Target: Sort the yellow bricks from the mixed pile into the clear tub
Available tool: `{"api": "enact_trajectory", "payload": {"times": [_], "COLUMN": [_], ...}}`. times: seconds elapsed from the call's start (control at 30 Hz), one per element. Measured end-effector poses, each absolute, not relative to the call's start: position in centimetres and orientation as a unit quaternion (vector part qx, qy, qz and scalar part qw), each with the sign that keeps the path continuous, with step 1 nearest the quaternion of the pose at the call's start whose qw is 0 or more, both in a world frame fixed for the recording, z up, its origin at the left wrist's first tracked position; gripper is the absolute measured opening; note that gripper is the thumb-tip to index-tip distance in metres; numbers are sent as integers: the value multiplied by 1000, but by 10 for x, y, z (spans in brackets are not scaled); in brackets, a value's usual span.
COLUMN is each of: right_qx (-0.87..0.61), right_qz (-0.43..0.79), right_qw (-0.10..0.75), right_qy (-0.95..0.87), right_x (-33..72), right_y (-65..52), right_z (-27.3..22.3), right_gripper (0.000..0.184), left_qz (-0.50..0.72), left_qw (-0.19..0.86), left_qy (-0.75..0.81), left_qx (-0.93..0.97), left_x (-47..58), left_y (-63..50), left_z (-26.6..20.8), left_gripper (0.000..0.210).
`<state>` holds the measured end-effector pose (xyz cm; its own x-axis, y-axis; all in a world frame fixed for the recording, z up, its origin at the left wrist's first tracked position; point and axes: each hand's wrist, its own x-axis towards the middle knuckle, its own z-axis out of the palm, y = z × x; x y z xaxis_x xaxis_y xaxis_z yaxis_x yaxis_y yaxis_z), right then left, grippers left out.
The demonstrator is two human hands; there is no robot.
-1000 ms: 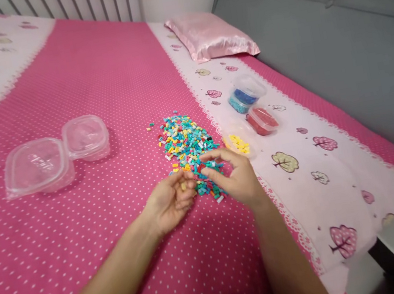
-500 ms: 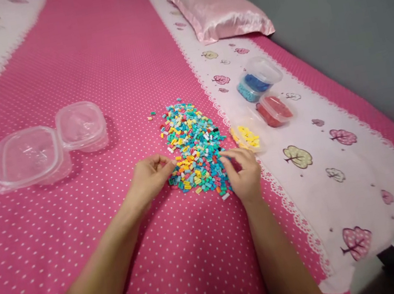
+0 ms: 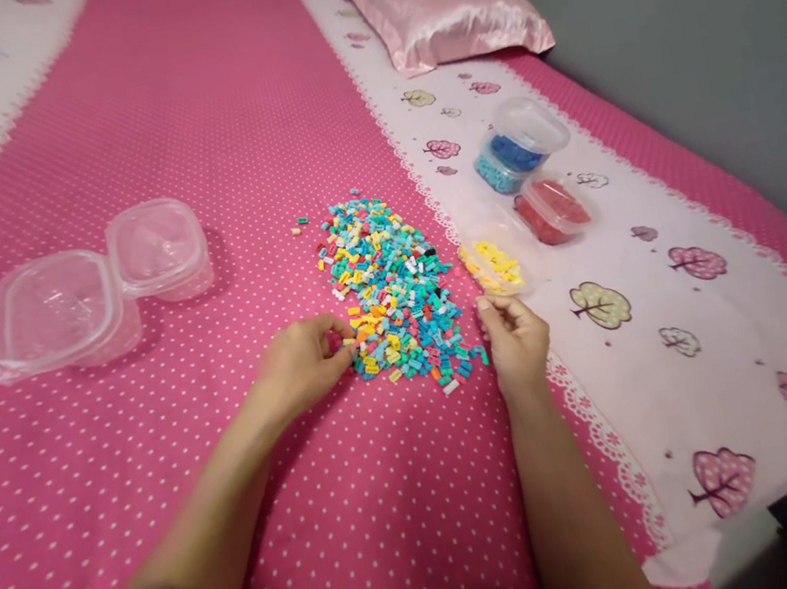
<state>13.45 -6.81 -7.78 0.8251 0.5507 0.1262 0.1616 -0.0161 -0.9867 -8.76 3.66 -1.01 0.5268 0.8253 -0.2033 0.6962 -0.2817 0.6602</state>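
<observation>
A heap of small multicoloured toy bricks (image 3: 396, 284) lies on the pink dotted bedspread. At its near left edge, my left hand (image 3: 301, 364) pinches a small yellow brick (image 3: 348, 341) between thumb and fingers. My right hand (image 3: 518, 346) is closed at the heap's right side, just below the clear container of yellow bricks (image 3: 493, 265). Its fingertips are pressed together, and whatever they hold is too small to make out. A teal brick (image 3: 482, 355) lies beside the right thumb.
Beyond the yellow ones stand a container of red bricks (image 3: 552, 210) and tubs with light blue bricks (image 3: 496, 173) and dark blue bricks (image 3: 516, 152). Two clear lidded containers, one large (image 3: 57, 308) and one smaller (image 3: 158, 247), sit on the left. A pink pillow (image 3: 438, 2) lies at the back.
My right hand has moved right, off the heap towards the yellow container, and its fingers have closed. A yellow brick now shows in my left fingertips. The view has shifted slightly.
</observation>
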Motion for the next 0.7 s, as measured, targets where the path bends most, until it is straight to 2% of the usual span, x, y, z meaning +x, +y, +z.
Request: {"api": "enact_trajectory", "payload": {"times": [0.17,0.37,0.53,0.7], "right_qx": [-704,-712,-713,-720], "right_qz": [154,156,154,154], "right_qw": [642,626,622,613], "right_qy": [-262,-278,-284,-289], "right_x": [133,132,133,133], "right_y": [-69,-70,-70,-71], "right_z": [-77,-77,-78,-80], "right_gripper": [31,30,31,31], "left_qz": [122,247,233,280], "left_qw": [417,627,814,837], "left_qy": [472,484,438,425], "left_qx": [767,558,302,199], "left_x": [-89,-84,-86,-90], "left_y": [42,40,44,50], "left_z": [-20,-8,8,11], "left_gripper": [17,6,22,24]}}
